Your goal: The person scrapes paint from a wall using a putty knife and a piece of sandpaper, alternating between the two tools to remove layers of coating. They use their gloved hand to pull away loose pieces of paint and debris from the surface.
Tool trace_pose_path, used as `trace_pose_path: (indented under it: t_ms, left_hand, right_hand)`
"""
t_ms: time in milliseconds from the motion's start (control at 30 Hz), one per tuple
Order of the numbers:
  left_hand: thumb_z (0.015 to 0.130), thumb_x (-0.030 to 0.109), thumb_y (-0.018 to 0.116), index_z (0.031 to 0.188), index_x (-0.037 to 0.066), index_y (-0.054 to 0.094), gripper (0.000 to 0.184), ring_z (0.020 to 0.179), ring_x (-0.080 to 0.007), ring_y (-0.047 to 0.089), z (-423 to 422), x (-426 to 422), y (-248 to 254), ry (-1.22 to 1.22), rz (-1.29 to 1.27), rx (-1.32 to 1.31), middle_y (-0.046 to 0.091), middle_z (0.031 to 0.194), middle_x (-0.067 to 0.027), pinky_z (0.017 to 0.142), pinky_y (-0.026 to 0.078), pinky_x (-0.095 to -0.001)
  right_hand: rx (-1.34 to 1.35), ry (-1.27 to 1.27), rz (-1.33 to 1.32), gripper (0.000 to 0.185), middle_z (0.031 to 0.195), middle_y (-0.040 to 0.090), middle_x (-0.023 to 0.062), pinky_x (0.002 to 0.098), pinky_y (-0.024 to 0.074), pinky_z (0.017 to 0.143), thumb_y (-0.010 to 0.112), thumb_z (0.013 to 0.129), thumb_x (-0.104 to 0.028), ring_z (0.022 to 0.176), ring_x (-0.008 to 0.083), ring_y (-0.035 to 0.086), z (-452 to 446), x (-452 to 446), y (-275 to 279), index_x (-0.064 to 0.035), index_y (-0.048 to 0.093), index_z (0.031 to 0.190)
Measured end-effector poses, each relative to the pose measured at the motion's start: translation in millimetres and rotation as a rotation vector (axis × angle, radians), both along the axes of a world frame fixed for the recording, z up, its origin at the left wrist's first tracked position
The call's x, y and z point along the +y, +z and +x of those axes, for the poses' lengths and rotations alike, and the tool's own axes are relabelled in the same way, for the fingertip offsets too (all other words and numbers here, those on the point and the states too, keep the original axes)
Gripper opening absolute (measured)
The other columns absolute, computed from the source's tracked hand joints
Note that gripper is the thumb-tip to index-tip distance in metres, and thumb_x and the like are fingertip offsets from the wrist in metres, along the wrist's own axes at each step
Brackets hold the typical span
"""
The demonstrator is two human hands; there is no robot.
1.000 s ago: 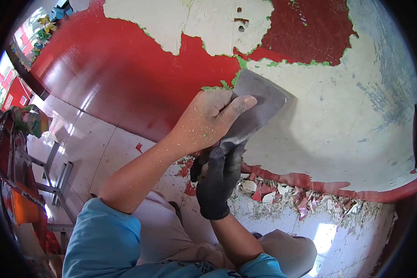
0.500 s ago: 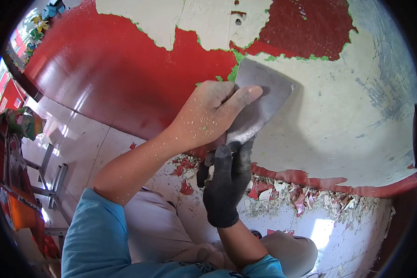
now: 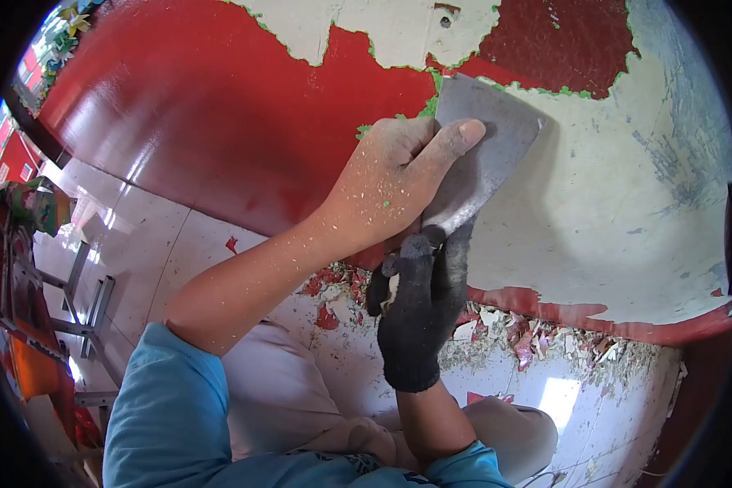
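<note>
A wide metal scraper (image 3: 496,130) lies tilted against the wall, its far edge beside the ragged border of red paint (image 3: 244,106) and green paint flecks (image 3: 431,106). My bare left hand (image 3: 390,175), dusted with pale and green specks, is closed on the blade's left side, thumb pressed flat on top. Below it, my right hand (image 3: 419,313) wears a black glove and is wrapped around the scraper's lower end. The gloved fingers mostly hide the handle. To the right of the blade the wall shows a scraped cream surface (image 3: 610,203).
Paint chips (image 3: 537,342) litter the pale tiled floor (image 3: 171,236) along the wall's base. At the left are a metal frame (image 3: 93,317) and an orange object (image 3: 37,370). Artificial flowers (image 3: 73,23) hang at the upper left. A darker red patch (image 3: 561,45) remains on the upper wall.
The view has shifted, so the wall appears farther up and right. Both hands, with the scraper still held, have moved slightly up and right. No clear change in the paint border shows.
</note>
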State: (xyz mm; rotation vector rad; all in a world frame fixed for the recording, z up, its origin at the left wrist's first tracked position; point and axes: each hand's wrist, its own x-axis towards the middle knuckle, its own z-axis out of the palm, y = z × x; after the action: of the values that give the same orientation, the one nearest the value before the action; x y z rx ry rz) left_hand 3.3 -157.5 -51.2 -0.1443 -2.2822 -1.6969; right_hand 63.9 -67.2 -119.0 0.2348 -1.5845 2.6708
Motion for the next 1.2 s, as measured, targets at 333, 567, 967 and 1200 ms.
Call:
trace_pose_path:
  t_ms: [333,567,967,1200]
  left_hand:
    - [0.091,0.041,0.054,0.062,-0.005,0.053,0.055,0.047,-0.0071,0.043,-5.7,-0.2,1.7,0.063,-0.070,0.035,0.045,0.046,-0.0037,0.043,0.036,-0.0283]
    - [0.092,0.035,0.053,0.065,-0.006,0.053,0.049,0.042,-0.0083,0.048,-4.5,7.3,26.7,0.055,0.222,0.160,0.045,0.046,-0.0029,0.039,0.036,-0.0280]
    - [0.093,0.034,0.053,0.063,-0.004,0.053,0.048,0.041,-0.0061,0.043,10.3,9.1,-1.0,0.069,0.141,-0.020,0.044,0.048,-0.0020,0.037,0.033,-0.0263]
    - [0.096,0.041,0.045,0.088,-0.005,0.060,0.050,0.049,-0.0027,0.045,3.9,2.1,-4.5,-0.020,-0.023,0.033,0.049,0.060,0.0012,0.043,0.034,-0.0193]
  right_hand:
    - [-0.051,0.041,0.043,0.032,0.069,0.049,0.0049,0.0219,0.0363,0.035,0.043,0.094,-0.008,0.044,0.0086,0.045,-5.8,3.4,-0.1,-0.0045,0.040,0.125]
    - [-0.006,0.139,0.037,0.031,0.068,0.053,0.0008,0.0176,0.0368,0.043,0.052,0.092,-0.009,0.051,0.0034,0.046,-18.1,25.1,44.0,0.0012,0.048,0.121]
    - [0.086,0.023,0.024,0.031,0.067,0.052,0.0053,0.0218,0.0366,0.037,0.043,0.095,-0.011,0.045,0.0091,0.046,-6.6,3.6,-19.3,-0.0023,0.042,0.125]
    - [0.019,0.055,-0.065,0.027,0.070,0.053,0.0021,0.0197,0.0359,0.042,0.045,0.093,-0.006,0.051,0.0055,0.045,-5.8,8.4,-12.6,0.0014,0.045,0.120]
